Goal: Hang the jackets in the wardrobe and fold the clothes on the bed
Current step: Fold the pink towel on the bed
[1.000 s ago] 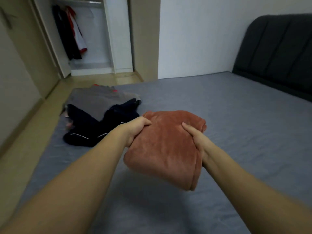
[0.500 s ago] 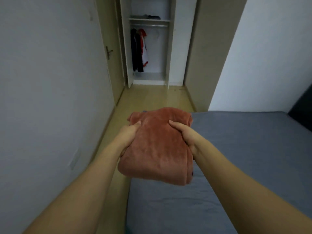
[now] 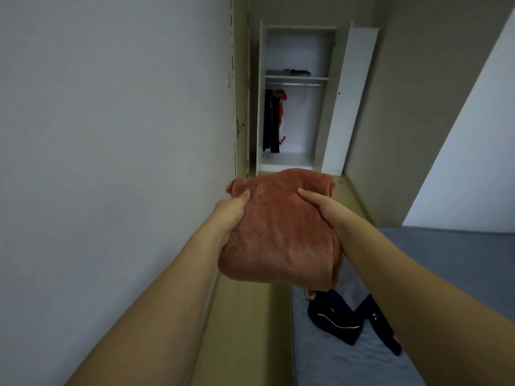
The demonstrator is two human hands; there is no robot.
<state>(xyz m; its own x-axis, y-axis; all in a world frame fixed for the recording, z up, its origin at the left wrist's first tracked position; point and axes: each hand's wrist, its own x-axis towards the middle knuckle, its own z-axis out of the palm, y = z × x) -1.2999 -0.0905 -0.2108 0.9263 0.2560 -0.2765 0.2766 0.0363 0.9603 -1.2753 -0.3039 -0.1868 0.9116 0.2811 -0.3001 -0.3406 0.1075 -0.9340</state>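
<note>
A folded rust-red fleece garment (image 3: 281, 232) is held in the air in front of me. My left hand (image 3: 231, 211) grips its left edge and my right hand (image 3: 323, 207) grips its right edge, thumbs on top. Straight ahead stands the open wardrobe (image 3: 295, 51), with dark and red jackets (image 3: 273, 121) hanging on its rail at the left. Folded clothes (image 3: 292, 73) lie on the shelf above the rail. A dark navy garment (image 3: 342, 319) lies unfolded on the grey bed (image 3: 459, 260) at the lower right, partly hidden by my right arm.
A narrow strip of wooden floor (image 3: 250, 316) runs between the white wall (image 3: 111, 135) on the left and the bed, toward the wardrobe. The white wardrobe door (image 3: 351, 101) stands open on the right. A door handle (image 3: 239, 126) sticks out on the left.
The view has swung left and up from the bed toward the wardrobe. Both hands keep the same grip on the red garment and carry it away from the bed.
</note>
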